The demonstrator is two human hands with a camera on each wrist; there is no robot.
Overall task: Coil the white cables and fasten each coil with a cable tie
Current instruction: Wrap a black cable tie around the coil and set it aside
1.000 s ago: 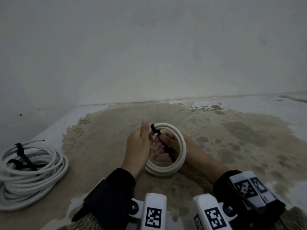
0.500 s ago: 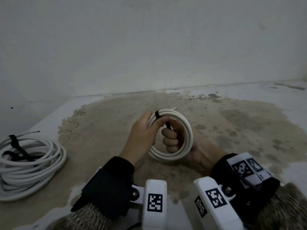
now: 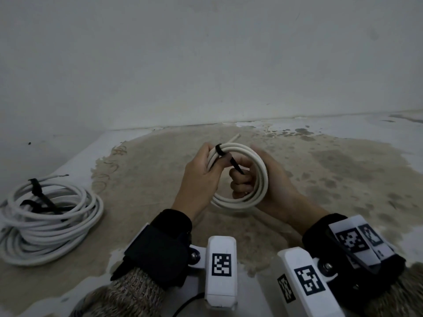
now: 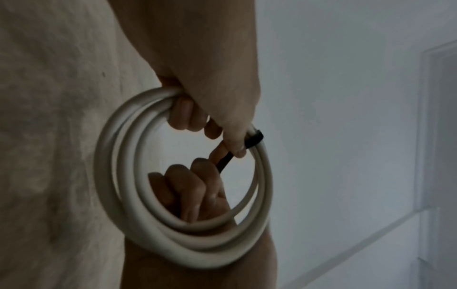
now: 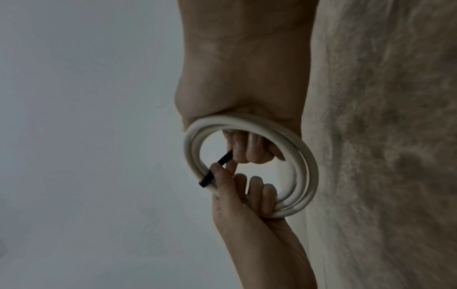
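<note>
Tie's (image 3: 233, 164) tail inside right fist

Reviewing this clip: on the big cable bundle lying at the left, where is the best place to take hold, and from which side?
Judging by its pose, grip the cable bundle from above at the far-left arc where a black tie cinches the loops. Elsewhere the loops splay loosely and could slip apart.

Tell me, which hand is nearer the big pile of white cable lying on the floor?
Left. The left hand is on the pile's side; the right hand is beyond it, farther away.
</note>
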